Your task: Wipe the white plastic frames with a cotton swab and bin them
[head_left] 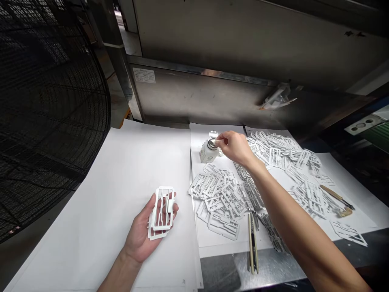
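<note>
My left hand (pixel 138 237) is closed around two thin white plastic frames (pixel 162 228), stacked slightly offset, with cut-out slots and bars. It holds them above the white paper at the left. Farther off, my right hand (pixel 235 146) has its fingers pinched at the mouth of a small white dispenser bottle (pixel 208 154). The bottle's round metal lid (pixel 213 134) stands flipped up. A tiny pale bit shows at the fingertips, too small to name. A loose pile of similar white frames (pixel 223 227) lies in front of the bottle.
More white frames (pixel 275 156) spread across the right side. Tweezers-like tools with pale handles (pixel 253 243) lie at the front metal edge (pixel 223 269). A wooden-handled tool (pixel 332 192) rests at right. A large mesh fan guard (pixel 54 105) stands left; a metal wall (pixel 206 97) closes the back.
</note>
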`<control>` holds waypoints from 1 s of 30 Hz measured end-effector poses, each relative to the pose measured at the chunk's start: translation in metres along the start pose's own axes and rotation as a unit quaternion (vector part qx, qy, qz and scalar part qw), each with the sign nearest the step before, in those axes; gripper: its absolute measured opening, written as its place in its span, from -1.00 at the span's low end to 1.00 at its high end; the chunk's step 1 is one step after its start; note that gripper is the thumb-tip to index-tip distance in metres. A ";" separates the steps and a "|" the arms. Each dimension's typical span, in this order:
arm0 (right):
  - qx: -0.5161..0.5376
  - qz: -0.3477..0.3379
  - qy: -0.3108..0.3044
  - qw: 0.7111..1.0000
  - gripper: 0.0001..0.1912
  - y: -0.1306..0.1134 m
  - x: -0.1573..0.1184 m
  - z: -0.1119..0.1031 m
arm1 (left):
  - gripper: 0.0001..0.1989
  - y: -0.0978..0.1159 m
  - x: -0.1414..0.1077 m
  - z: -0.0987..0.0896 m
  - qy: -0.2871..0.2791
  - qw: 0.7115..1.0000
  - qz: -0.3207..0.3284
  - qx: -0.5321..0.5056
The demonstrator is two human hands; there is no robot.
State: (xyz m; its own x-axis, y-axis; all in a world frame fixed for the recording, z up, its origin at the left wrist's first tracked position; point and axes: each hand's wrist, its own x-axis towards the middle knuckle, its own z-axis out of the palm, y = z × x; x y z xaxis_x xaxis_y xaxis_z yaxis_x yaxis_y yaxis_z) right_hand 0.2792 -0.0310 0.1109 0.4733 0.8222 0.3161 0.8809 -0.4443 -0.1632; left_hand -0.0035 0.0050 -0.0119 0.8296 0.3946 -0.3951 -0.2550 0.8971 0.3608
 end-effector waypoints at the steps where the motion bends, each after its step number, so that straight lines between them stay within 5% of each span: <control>1: 0.004 0.003 0.008 1.000 -0.83 0.001 -0.002 -0.001 | -0.61 0.000 0.000 0.000 -0.004 1.000 0.001 0.004; 11: 0.245 0.079 0.075 0.963 -0.79 -0.009 -0.049 -0.016 | -0.59 0.000 -0.004 0.000 -0.027 0.999 -0.017 0.016; 21: 0.360 0.072 -0.072 0.928 -0.81 -0.061 -0.129 -0.006 | -0.60 -0.001 -0.003 -0.003 -0.035 0.999 -0.004 0.027; 30: 0.407 0.095 -0.111 0.902 -0.88 -0.076 -0.172 0.023 | -0.64 -0.003 -0.001 -0.004 -0.041 0.999 0.002 0.000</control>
State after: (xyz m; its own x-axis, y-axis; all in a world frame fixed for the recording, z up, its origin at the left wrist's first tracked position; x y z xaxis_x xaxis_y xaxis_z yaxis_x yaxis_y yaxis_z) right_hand 0.1306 -0.1301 0.0473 0.5265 0.8496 0.0305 0.4533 -0.2502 -0.8555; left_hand -0.0060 0.0029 -0.0160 0.8662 0.3810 -0.3234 -0.2587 0.8955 0.3621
